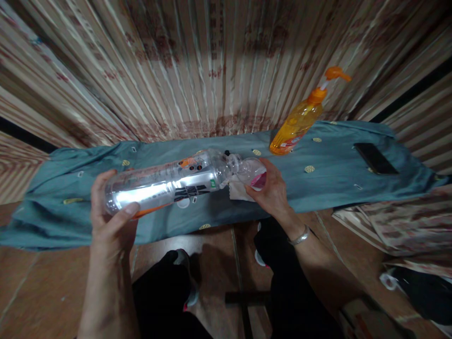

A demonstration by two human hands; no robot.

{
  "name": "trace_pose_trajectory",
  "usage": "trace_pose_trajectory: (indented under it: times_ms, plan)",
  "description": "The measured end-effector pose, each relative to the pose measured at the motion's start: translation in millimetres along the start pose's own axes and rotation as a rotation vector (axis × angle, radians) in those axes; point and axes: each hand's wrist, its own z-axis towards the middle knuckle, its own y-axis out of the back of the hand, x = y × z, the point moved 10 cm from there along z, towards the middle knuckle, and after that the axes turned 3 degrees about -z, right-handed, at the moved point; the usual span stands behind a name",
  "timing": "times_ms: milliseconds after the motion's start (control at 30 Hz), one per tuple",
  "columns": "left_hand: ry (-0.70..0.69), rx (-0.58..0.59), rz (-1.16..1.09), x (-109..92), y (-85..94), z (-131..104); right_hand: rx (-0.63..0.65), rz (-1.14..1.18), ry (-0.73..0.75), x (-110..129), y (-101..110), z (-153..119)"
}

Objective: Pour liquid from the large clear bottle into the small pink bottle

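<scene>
My left hand [115, 212] is wrapped round the base of a large clear plastic bottle [165, 181] with a silver and orange label. The bottle lies tilted on its side above the cloth, its neck pointing right. My right hand [271, 188] grips a small clear cup [249, 169] with something pink in it or on it. At the cup's rim is the bottle's mouth; whether they touch I cannot tell. Below the cup lies a pale piece of cloth or tissue [242, 192]. A whitish round piece [183, 203], perhaps a cap, shows under the bottle.
A teal patterned cloth [226, 216] covers the narrow table. An orange pump bottle [296, 125] stands upright at the back right, and a dark phone [376, 158] lies farther right. A pleated curtain [197, 70] hangs behind. My legs are below the front edge.
</scene>
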Motion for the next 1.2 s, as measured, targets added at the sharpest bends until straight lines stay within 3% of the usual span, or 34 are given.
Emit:
trace_pose_trajectory:
  times_ms: [567,933,1200]
  plan:
    - [0.001,-0.037,0.013,-3.2,4.6,0.3,0.018,0.004,0.012,0.8,-1.3,0.3]
    - [-0.025,0.039,0.044,-1.1,3.5,0.6,0.01,0.002,0.0,0.5,-0.2,0.3]
    - [0.02,-0.013,0.022,0.7,7.2,-0.3,0.015,0.017,-0.002,0.4,0.4,0.4]
